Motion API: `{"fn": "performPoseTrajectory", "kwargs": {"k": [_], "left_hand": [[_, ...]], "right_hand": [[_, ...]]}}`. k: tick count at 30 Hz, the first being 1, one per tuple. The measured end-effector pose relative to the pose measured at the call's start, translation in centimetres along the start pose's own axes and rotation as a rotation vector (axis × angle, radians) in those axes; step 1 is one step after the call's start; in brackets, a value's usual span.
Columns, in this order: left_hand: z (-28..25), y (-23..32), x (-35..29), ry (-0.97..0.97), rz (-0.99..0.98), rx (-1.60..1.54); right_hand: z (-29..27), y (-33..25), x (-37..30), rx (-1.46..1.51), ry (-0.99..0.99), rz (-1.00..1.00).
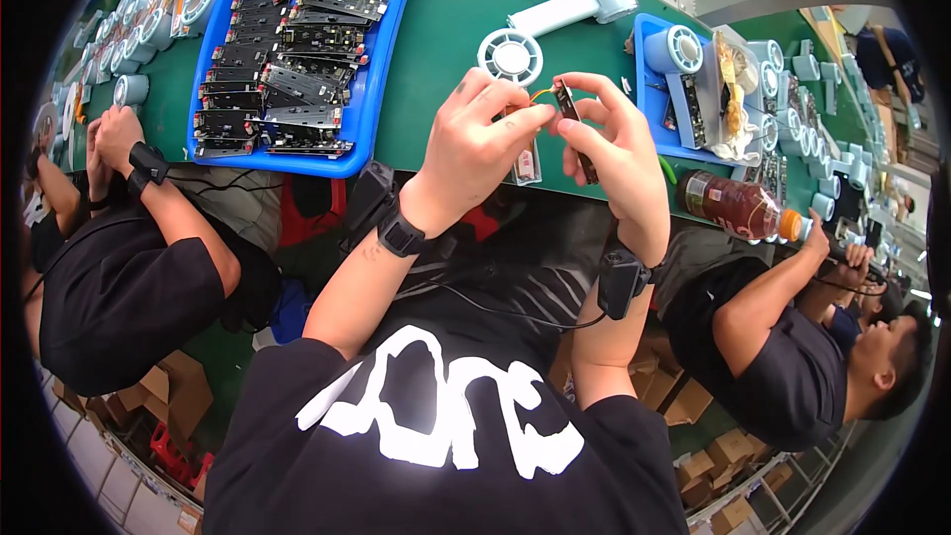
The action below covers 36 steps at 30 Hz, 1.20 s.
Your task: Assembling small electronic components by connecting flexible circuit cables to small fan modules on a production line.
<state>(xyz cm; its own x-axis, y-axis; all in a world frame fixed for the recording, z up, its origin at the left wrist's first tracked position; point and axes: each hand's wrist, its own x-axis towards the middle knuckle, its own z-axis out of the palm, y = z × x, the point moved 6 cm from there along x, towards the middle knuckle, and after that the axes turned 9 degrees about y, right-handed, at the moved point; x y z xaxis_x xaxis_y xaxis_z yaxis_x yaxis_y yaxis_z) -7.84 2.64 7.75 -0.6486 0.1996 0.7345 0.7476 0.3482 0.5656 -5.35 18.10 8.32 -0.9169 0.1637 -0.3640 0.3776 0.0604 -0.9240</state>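
Near the bench's front edge, my right hand (624, 144) grips a narrow black circuit board (566, 104) upright between thumb and fingers. Close beside it, my left hand (477, 144) is closed in a pinch at thin yellow and red wires (541, 93) that reach the board's upper end. A light-blue fan head with a round grille (510, 56) lies just beyond my left hand. Below my left fingers shows the end of a pale part with a red mark (526, 164); the rest of it is hidden. Another light-blue handheld fan housing (575, 2) lies farther back, wires out of its end.
A blue tray (369, 129) full of black circuit boards stands to the left. On the right are a smaller blue tray (649, 139) with fan parts and a dark drink bottle (738, 206) with an orange cap. Co-workers sit on both sides (149, 267), (783, 337).
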Motion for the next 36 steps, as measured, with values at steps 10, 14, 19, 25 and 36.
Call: {"fn": "performPoseTrajectory", "kwargs": {"k": [10, 14, 19, 25, 36], "left_hand": [[0.7, -0.9, -0.1, -0.021, -0.136, -0.139], [0.8, -0.8, 0.4, -0.048, -0.173, -0.110], [1.1, 0.1, 0.8, -0.216, -0.104, 0.035], [1.0, 0.6, 0.8, -0.261, -0.074, 0.015], [1.1, -0.8, -1.4, -0.272, -0.487, -0.226]], "right_hand": [[0.6, 3.8, -0.8, 0.278, 0.090, -0.172], [1.0, 4.6, -1.1, 0.334, 0.159, -0.204], [1.0, 5.0, -1.4, 0.316, 0.241, -0.191], [1.0, 4.9, -0.8, 0.287, 0.250, -0.190], [0.9, 6.1, -1.0, 0.483, 0.152, -0.145]]}}
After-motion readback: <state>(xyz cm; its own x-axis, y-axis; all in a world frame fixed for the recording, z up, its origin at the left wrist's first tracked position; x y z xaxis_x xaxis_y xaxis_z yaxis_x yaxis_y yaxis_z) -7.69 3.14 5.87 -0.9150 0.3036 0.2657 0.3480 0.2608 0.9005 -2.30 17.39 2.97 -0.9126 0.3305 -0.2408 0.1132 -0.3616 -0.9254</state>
